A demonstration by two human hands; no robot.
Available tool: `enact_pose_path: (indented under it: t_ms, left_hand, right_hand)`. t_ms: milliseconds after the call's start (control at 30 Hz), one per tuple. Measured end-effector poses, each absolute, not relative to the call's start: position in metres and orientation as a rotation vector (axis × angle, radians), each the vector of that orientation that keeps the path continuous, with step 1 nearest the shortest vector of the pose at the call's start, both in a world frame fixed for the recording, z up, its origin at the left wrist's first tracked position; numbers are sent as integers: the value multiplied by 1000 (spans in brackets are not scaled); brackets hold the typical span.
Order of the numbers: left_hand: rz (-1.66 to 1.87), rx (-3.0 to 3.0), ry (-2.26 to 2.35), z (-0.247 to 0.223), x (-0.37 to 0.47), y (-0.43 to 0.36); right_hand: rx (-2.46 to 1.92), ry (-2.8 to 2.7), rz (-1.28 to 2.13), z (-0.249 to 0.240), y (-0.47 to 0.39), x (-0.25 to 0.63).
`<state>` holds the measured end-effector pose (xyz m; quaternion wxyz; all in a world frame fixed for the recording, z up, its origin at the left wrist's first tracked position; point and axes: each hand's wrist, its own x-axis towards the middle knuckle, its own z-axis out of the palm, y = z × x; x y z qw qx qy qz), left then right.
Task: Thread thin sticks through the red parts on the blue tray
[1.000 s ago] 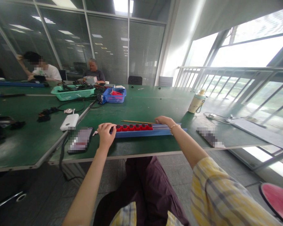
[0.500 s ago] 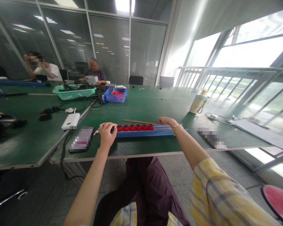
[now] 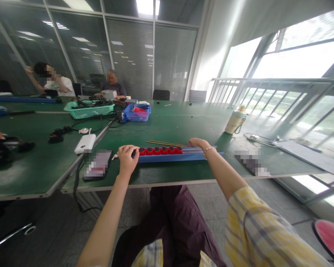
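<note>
A long blue channel-shaped rail lies lengthwise on the green table, close to its front edge. Several red blocks with dark tops sit in a row in its left part. My left hand is closed around the rail's left end, with a small dark piece showing by the fingertips. Behind the rail's right part, my right hand is curled shut; what it pinches, if anything, is hidden. Two thin brass-coloured rods lie behind the rail, their right ends close to my right hand.
Left of the rail are a phone and a white power bank. A green basket and a blue basket stand farther back. On the right are a bottle and a blurred flat object. Other people sit beyond.
The whole view has shifted slightly. Both my hands keep their places on and beside the rail, and the red blocks look unmoved. A seated person at the far left has changed head position.
</note>
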<state>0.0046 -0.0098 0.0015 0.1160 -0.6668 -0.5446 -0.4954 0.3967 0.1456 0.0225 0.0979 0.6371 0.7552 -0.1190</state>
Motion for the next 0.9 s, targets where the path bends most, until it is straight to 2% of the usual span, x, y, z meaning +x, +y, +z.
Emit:
enact_pose_path:
  t_ms: [900]
  left_hand:
    - [-1467,-1952,-1605,2,6,-10]
  right_hand:
    - [1797,2420,-273,16,148,404]
